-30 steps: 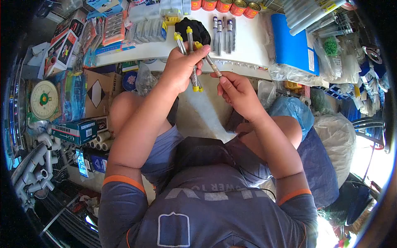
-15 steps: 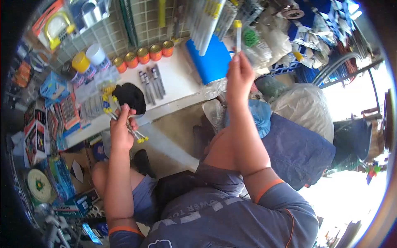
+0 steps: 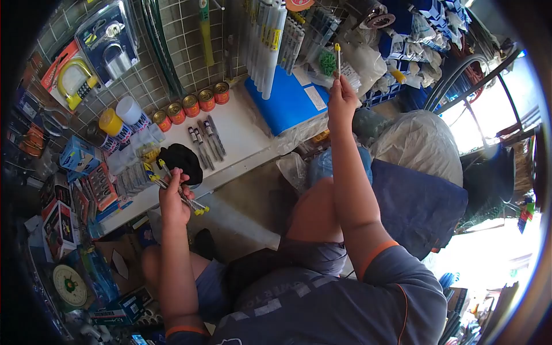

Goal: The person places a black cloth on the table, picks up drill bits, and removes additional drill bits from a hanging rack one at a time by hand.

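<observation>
My right hand (image 3: pixel 342 106) is raised over the back right of the counter, its fingers pinching one slim drill bit (image 3: pixel 338 56) with a yellow cap, held upright. Lower on the left, my left hand (image 3: pixel 174 201) is closed around a bundle of several similar drill bits (image 3: pixel 196 206), whose yellow caps stick out at both ends. A black cloth-like item (image 3: pixel 183 161) lies just behind my left fingers; whether they touch it I cannot tell. Several bare grey drill bits (image 3: pixel 214 138) lie in a row on the white counter (image 3: pixel 244 129).
Small orange tins (image 3: pixel 190 105) and spray cans (image 3: pixel 131 113) line the wire grid. A blue flat package (image 3: pixel 284 103) lies on the counter below hanging clear tubes (image 3: pixel 266 52). A large whitish sack (image 3: pixel 422 146) and plastic bags stand at right. Boxed goods crowd the left.
The camera view has shifted, so the counter goods sit a little differently. My right hand has moved slightly right and down, still holding its drill bit. My left hand keeps its bundle.
</observation>
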Motion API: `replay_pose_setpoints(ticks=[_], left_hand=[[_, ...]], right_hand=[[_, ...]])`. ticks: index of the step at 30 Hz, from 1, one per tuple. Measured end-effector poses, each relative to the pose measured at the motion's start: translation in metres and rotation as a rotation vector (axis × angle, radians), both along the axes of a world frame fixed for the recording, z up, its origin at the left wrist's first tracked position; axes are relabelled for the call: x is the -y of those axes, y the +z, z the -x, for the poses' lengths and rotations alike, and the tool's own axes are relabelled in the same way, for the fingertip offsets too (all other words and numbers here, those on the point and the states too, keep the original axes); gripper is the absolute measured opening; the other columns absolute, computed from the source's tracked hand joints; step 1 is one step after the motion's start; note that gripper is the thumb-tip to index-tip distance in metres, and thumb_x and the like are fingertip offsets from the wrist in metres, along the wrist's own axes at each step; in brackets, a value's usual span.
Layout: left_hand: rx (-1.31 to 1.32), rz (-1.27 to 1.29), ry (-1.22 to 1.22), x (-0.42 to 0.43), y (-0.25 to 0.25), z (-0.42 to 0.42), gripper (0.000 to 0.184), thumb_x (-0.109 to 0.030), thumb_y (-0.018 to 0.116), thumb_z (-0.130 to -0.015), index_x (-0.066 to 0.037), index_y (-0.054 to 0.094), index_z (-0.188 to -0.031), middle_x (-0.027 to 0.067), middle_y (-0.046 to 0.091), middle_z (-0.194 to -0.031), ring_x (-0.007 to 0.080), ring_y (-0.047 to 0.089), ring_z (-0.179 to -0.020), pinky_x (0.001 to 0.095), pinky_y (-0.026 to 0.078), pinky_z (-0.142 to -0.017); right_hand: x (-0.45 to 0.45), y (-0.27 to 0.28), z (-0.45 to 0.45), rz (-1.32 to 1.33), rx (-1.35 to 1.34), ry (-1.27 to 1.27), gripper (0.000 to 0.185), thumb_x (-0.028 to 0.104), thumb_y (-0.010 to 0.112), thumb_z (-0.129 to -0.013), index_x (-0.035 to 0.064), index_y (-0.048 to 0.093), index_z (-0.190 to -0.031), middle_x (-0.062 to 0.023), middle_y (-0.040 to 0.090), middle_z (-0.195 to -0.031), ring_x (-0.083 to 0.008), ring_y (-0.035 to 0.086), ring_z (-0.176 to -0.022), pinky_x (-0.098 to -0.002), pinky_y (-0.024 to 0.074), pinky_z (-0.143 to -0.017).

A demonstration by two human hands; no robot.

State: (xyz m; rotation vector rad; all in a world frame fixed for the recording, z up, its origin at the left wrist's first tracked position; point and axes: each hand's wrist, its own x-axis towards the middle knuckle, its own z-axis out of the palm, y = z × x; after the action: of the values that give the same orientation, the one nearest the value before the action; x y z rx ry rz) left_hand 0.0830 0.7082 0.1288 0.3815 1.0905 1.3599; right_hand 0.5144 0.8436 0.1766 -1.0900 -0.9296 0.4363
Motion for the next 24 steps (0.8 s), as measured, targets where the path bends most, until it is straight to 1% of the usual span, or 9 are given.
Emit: replay_pose_setpoints(ticks=[4, 7, 10, 13, 16, 19, 20, 24], left_hand=[[-0.002, 0.012, 0.018, -0.004, -0.001, 0.0, 0.019, -0.027, 0.069, -0.092, -0.011, 0.061, -0.096, 0.0009, 0.059, -0.079, 0.0084, 0.045, -0.053, 0.0267, 0.038, -0.048], [-0.015, 0.022, 0.045, -0.007, -0.005, 0.002, 0.02, -0.028, 0.069, -0.092, -0.011, 0.061, -0.096, 0.0003, 0.058, -0.078, 0.0082, 0.045, -0.053, 0.0266, 0.038, -0.049], [-0.006, 0.033, 0.067, -0.011, -0.005, 0.004, 0.02, -0.028, 0.069, -0.092, -0.011, 0.06, -0.097, -0.0003, 0.058, -0.077, 0.0081, 0.045, -0.053, 0.0266, 0.038, -0.049], [0.012, 0.024, 0.065, -0.013, -0.009, 0.006, 0.02, -0.029, 0.069, -0.092, -0.012, 0.06, -0.097, -0.0008, 0.057, -0.077, 0.0081, 0.045, -0.053, 0.0266, 0.038, -0.049], [0.005, 0.024, 0.061, -0.016, -0.013, 0.007, 0.02, -0.029, 0.069, -0.092, -0.012, 0.06, -0.097, -0.001, 0.057, -0.077, 0.0083, 0.045, -0.053, 0.0269, 0.038, -0.049], [0.001, 0.035, 0.065, -0.018, -0.014, 0.007, 0.021, -0.03, 0.07, -0.091, -0.012, 0.061, -0.096, -0.0011, 0.057, -0.077, 0.009, 0.045, -0.054, 0.0282, 0.038, -0.05], [-0.003, 0.041, 0.069, -0.02, -0.015, 0.007, 0.021, -0.031, 0.069, -0.091, -0.012, 0.061, -0.096, -0.0011, 0.056, -0.077, 0.0092, 0.045, -0.054, 0.0285, 0.038, -0.05], [0.018, 0.084, 0.079, -0.02, -0.015, 0.009, 0.022, -0.034, 0.068, -0.092, -0.013, 0.061, -0.094, -0.0011, 0.055, -0.076, 0.0096, 0.045, -0.054, 0.0292, 0.038, -0.051]], right_hand=[[-0.001, 0.009, 0.0, 0.04, -0.053, 0.116, 0.031, 0.018, 0.054, -0.101, 0.0056, 0.06, -0.129, 0.0074, 0.047, -0.071, -0.0018, 0.04, -0.058, -0.0189, 0.0314, -0.048], [-0.002, 0.007, -0.005, 0.082, -0.025, 0.186, 0.03, 0.019, 0.052, -0.102, 0.0075, 0.061, -0.128, 0.0064, 0.047, -0.07, -0.0027, 0.04, -0.056, -0.0193, 0.0319, -0.047], [-0.011, 0.005, -0.011, 0.167, 0.061, 0.178, 0.034, 0.021, 0.052, -0.102, 0.0035, 0.06, -0.13, 0.0036, 0.05, -0.071, -0.0048, 0.043, -0.06, -0.0213, 0.0344, -0.052], [-0.03, 0.002, -0.007, 0.209, 0.064, 0.161, 0.033, 0.022, 0.052, -0.102, 0.0051, 0.061, -0.129, 0.0017, 0.054, -0.072, -0.0061, 0.047, -0.062, -0.0231, 0.0393, -0.054], [-0.062, -0.003, -0.004, 0.181, 0.134, 0.11, 0.033, 0.022, 0.053, -0.101, 0.0062, 0.062, -0.129, -0.0012, 0.06, -0.074, -0.009, 0.053, -0.065, -0.0265, 0.0446, -0.058], [-0.097, 0.002, 0.001, 0.217, 0.147, 0.11, 0.034, 0.022, 0.053, -0.1, 0.007, 0.062, -0.13, -0.0036, 0.064, -0.077, -0.0121, 0.058, -0.067, -0.0294, 0.0473, -0.061], [-0.108, 0.003, 0.003, 0.267, 0.162, 0.113, 0.035, 0.029, 0.052, -0.101, 0.0138, 0.06, -0.132, -0.0025, 0.066, -0.083, -0.0098, 0.061, -0.07, -0.0271, 0.0461, -0.056], [-0.133, 0.007, 0.01, 0.329, 0.181, 0.096, 0.036, 0.029, 0.053, -0.101, 0.0128, 0.06, -0.133, -0.0027, 0.067, -0.086, -0.0114, 0.062, -0.072, -0.0274, 0.0478, -0.057]])
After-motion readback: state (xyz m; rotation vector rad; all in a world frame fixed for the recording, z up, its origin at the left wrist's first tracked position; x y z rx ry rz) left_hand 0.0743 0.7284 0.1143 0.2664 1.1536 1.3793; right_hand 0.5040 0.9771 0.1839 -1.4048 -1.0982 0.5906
